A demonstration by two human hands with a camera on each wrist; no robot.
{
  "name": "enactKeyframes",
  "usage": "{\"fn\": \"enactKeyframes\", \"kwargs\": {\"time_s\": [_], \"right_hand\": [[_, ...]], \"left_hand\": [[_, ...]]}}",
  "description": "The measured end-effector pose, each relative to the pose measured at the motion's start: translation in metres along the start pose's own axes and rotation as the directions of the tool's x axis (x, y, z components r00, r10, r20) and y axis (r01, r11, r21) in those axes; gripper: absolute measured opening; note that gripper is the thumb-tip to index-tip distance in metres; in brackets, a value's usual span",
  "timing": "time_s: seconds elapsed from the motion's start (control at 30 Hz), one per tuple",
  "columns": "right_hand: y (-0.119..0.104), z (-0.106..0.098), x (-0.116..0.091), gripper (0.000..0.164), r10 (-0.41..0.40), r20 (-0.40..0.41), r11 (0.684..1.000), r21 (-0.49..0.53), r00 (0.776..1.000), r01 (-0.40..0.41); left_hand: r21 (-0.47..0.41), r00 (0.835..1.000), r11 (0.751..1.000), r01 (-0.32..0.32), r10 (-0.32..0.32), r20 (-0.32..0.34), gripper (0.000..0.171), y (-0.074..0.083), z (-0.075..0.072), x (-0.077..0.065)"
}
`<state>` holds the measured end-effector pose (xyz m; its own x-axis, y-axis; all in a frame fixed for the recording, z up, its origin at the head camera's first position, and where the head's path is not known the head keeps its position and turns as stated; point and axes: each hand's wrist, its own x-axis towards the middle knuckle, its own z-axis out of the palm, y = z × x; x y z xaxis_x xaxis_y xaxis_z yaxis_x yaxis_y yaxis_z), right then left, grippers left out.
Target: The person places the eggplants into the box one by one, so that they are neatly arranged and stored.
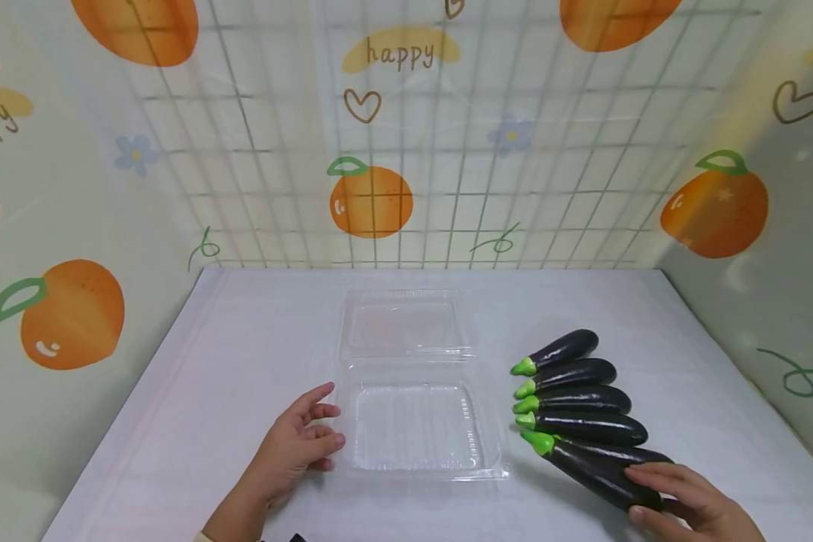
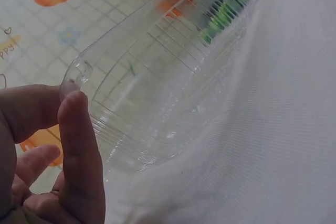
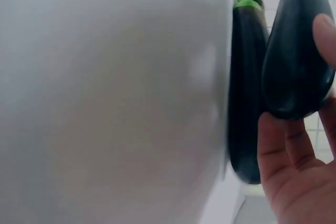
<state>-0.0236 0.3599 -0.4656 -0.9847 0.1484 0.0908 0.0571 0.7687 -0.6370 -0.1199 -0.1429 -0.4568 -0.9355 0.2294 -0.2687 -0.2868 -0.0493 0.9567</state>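
Note:
A clear plastic clamshell container (image 1: 416, 476) lies with its lid (image 1: 400, 352) folded back. My left hand (image 1: 296, 440) is at its left side; the left wrist view shows thumb and a finger pinching the rim (image 2: 79, 74), other fingers loosely bent. Several dark eggplants with green stems lie in a fanned row to the right. My right hand (image 1: 694, 500) grips the nearest eggplant (image 1: 599, 474) by its blunt end, fingers over the top and thumb at the near side. In the right wrist view, this eggplant (image 3: 296, 51) overlaps another eggplant (image 3: 245, 93) beside it.
Farther back in the row lie more eggplants, the farthest one (image 1: 565, 348) being right of the lid. A white cloth covers the table (image 1: 257, 316). Printed curtains (image 1: 433, 128) with oranges and grid lines enclose the back and sides. A small black object (image 1: 297, 537) shows at the near edge.

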Motion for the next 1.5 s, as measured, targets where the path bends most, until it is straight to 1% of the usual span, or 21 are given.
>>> {"fn": "enactKeyframes", "kwargs": {"time_s": [0.17, 0.27, 0.37, 0.43, 0.5, 0.57, 0.6, 0.7, 0.73, 0.77, 0.83, 0.93, 0.97, 1.1, 1.2, 1.27, 1.33, 1.5], "right_hand": [[-0.025, -0.005, 0.006, 0.04, -0.048, 0.002, 0.999, 0.019, 0.999, 0.048], [-0.044, -0.008, 0.012, 0.04, -0.114, -0.004, 0.993, 0.037, 0.994, 0.114], [-0.062, -0.007, 0.02, 0.04, -0.183, 0.008, 0.981, 0.07, 0.983, 0.182], [-0.073, -0.005, 0.028, 0.04, -0.25, 0.012, 0.963, 0.104, 0.968, 0.247], [-0.083, -0.001, 0.036, 0.041, -0.301, 0.021, 0.947, 0.123, 0.953, 0.296], [-0.093, 0.004, 0.045, 0.042, -0.359, 0.012, 0.926, 0.132, 0.933, 0.354], [-0.098, 0.007, 0.05, 0.043, -0.401, 0.0, 0.906, 0.149, 0.916, 0.397], [-0.115, 0.015, 0.063, 0.043, -0.457, -0.002, 0.877, 0.17, 0.89, 0.45], [-0.12, 0.017, 0.067, 0.042, -0.46, 0.005, 0.875, 0.174, 0.888, 0.453], [-0.125, 0.02, 0.071, 0.041, -0.453, 0.019, 0.879, 0.174, 0.891, 0.443], [-0.136, 0.023, 0.078, 0.039, -0.424, 0.057, 0.898, 0.153, 0.904, 0.411], [-0.149, 0.03, 0.089, 0.037, -0.404, 0.095, 0.912, 0.126, 0.91, 0.391], [-0.153, 0.033, 0.093, 0.037, -0.407, 0.102, 0.911, 0.12, 0.908, 0.394], [-0.161, 0.044, 0.106, 0.037, -0.466, 0.112, 0.882, 0.139, 0.878, 0.45], [-0.163, 0.052, 0.114, 0.039, -0.48, 0.138, 0.875, 0.137, 0.866, 0.464], [-0.165, 0.057, 0.118, 0.04, -0.481, 0.163, 0.875, 0.148, 0.861, 0.461], [-0.167, 0.061, 0.121, 0.04, -0.464, 0.191, 0.885, 0.156, 0.865, 0.439], [-0.174, 0.071, 0.128, 0.038, -0.443, 0.242, 0.895, 0.174, 0.863, 0.411]], "left_hand": [[-0.003, 1.0, 1.0, 0.004, -0.004, 0.009, 0.078, 0.001, 0.0, 0.0], [0.003, 1.0, 1.0, 0.004, -0.004, 0.008, 0.076, 0.003, 0.0, -0.001], [0.001, 1.0, 1.0, 0.007, -0.007, 0.009, 0.076, 0.005, 0.0, -0.001], [0.0, 1.0, 1.0, 0.005, -0.005, 0.013, 0.076, 0.005, 0.0, -0.002], [-0.006, 1.0, 1.0, 0.003, -0.003, 0.021, 0.076, 0.004, 0.001, -0.002], [-0.007, 1.0, 1.0, -0.002, 0.002, 0.028, 0.077, 0.003, 0.0, -0.002], [-0.008, 1.0, 1.0, -0.005, 0.005, 0.031, 0.077, 0.002, 0.0, -0.001], [-0.008, 0.999, 1.0, -0.011, 0.011, 0.033, 0.077, 0.0, -0.001, 0.0], [-0.009, 0.999, 1.0, -0.012, 0.012, 0.033, 0.077, -0.001, -0.001, 0.0], [-0.008, 0.999, 1.0, -0.014, 0.014, 0.033, 0.077, -0.001, -0.001, 0.0], [-0.006, 0.999, 1.0, -0.019, 0.019, 0.034, 0.077, -0.001, -0.002, 0.001], [-0.002, 0.999, 1.0, -0.025, 0.025, 0.035, 0.077, -0.001, -0.003, 0.001], [-0.002, 0.999, 1.0, -0.026, 0.026, 0.035, 0.077, 0.0, -0.003, 0.001], [-0.008, 0.999, 1.0, -0.022, 0.022, 0.035, 0.077, 0.001, -0.004, 0.001], [-0.012, 0.999, 1.0, -0.02, 0.02, 0.038, 0.077, 0.001, -0.004, 0.002], [-0.012, 0.999, 1.0, -0.02, 0.02, 0.041, 0.077, 0.002, -0.003, 0.002], [-0.015, 0.999, 1.0, -0.018, 0.019, 0.041, 0.077, 0.003, -0.003, 0.002], [-0.014, 0.999, 1.0, -0.014, 0.015, 0.042, 0.077, 0.004, -0.004, 0.002]]}}
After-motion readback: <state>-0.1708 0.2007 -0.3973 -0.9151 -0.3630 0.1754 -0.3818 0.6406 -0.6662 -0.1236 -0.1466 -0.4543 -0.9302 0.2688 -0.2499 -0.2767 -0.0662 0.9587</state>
